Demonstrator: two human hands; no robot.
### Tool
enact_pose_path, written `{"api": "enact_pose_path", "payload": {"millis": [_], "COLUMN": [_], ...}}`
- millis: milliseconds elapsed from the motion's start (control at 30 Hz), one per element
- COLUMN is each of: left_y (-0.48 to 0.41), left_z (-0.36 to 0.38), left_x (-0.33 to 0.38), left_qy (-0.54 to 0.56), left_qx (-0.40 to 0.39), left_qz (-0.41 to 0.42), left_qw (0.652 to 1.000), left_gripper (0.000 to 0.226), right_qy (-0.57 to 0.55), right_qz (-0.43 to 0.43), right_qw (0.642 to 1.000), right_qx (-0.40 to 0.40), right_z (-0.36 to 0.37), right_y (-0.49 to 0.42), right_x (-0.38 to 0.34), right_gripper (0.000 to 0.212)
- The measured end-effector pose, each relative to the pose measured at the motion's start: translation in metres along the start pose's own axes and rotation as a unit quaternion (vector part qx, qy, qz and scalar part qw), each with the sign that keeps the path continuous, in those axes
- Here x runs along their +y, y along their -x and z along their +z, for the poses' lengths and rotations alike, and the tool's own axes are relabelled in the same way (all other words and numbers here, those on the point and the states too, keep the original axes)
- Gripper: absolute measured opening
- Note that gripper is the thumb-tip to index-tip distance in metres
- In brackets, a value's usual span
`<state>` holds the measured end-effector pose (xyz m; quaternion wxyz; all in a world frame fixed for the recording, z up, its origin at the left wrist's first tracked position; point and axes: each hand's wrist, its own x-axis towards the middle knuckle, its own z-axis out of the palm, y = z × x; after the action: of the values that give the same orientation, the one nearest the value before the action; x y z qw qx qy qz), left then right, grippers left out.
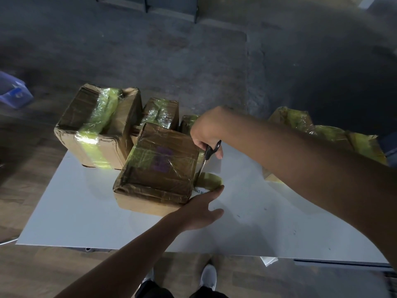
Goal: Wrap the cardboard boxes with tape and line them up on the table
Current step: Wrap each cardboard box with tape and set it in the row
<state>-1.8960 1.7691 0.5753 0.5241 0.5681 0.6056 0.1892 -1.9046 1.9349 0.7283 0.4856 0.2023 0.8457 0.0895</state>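
Black-handled scissors [210, 153] are gripped in the right hand [205, 134], blades pointed down at the tape roll [211, 182]. The roll is touched by the spread, straight fingers of the left hand [199, 210], just beside the front box [159, 168] on the white table [86, 211].

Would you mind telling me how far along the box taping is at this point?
Done: three back boxes on the table carry tape. In hand: the near box is wrapped, and the right hand has scissors at the tape leading to the roll, which the left hand touches. Left: cutting free and lining the boxes up; they sit clustered.
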Motion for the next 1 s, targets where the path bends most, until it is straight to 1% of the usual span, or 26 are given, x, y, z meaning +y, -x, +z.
{"api": "enact_pose_path", "payload": {"millis": [67,133,233,333,433,533,633,733,800,900,967,1000], "left_y": [-0.001,-0.001,-0.001,-0.001,-0.004,-0.007,-0.007,-0.009,-0.013,-0.02,-0.023,-0.025], "left_z": [-0.001,-0.001,0.0,-0.001,0.0,0.001,-0.001,0.001,0.004,0.008,0.012,0.015], "left_x": [-0.001,-0.001,-0.002,-0.004,-0.004,-0.005,-0.009,-0.012,-0.011,-0.01,-0.01,-0.011], "left_qy": [0.002,-0.002,-0.008,-0.012,-0.022,-0.034,-0.051,-0.075,-0.091,-0.117,-0.145,-0.174], "left_qx": [0.003,0.004,0.001,-0.004,-0.003,0.008,0.009,0.039,0.084,0.159,0.181,0.177], "left_qz": [0.0,0.0,-0.004,-0.004,-0.014,-0.028,-0.017,-0.004,0.011,0.038,0.031,0.03], "left_qw": [1.0,1.0,1.0,1.0,1.0,0.999,0.998,0.996,0.992,0.98,0.972,0.968], "left_gripper": [0.07,0.07,0.07,0.069,0.067,0.066,0.061,0.056,0.05,0.036,0.035,0.037], "right_qy": [-0.013,-0.003,0.016,0.033,0.035,0.037,0.058,0.059,0.015,-0.087,-0.157,-0.191], "right_qz": [-0.004,-0.034,-0.049,-0.05,-0.057,-0.061,-0.04,-0.013,0.012,0.042,0.072,0.088], "right_qw": [1.0,0.999,0.999,0.998,0.998,0.997,0.997,0.998,1.0,0.995,0.985,0.977], "right_qx": [0.002,0.025,0.007,-0.004,0.014,0.024,0.01,-0.017,-0.021,-0.007,0.017,0.022], "right_z": [-0.002,-0.004,-0.005,-0.006,-0.009,-0.012,-0.004,0.015,0.031,0.066,0.101,0.121], "right_y": [0.0,0.002,0.004,0.006,0.007,0.005,0.002,0.004,0.007,0.012,0.011,0.009], "right_x": [-0.001,0.001,0.001,-0.002,-0.003,-0.01,-0.009,-0.002,0.005,0.017,0.021,0.02], "right_gripper": [0.048,0.049,0.049,0.041,0.036,0.042,0.046,0.061,0.064,0.054,0.045,0.044]}}
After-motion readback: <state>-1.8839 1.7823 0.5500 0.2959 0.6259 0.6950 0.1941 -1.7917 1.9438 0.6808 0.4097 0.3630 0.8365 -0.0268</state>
